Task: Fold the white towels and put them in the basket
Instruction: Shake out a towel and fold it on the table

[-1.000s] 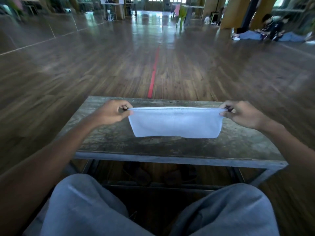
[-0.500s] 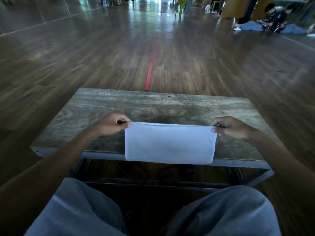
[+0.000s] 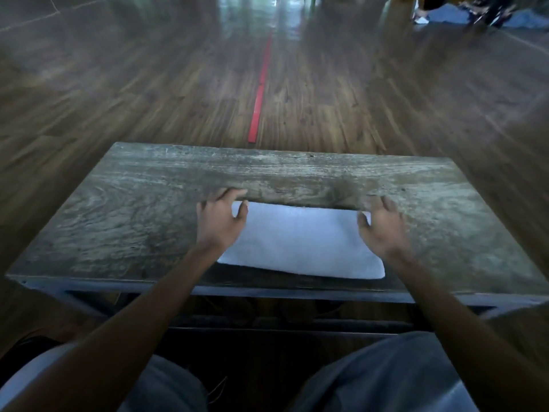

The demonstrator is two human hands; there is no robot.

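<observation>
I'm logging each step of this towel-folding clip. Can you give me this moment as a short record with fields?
towel: white towel, folded into a rectangle, lying flat near the table's front edge
left hand: at the towel's far left corner, fingers spread, not curled round it
right hand: at the far right corner, fingers loosely spread
contact: blur hides whether the fingertips touch the cloth
table: worn wooden top
basket: not in view
background: red line on the wooden floor
</observation>
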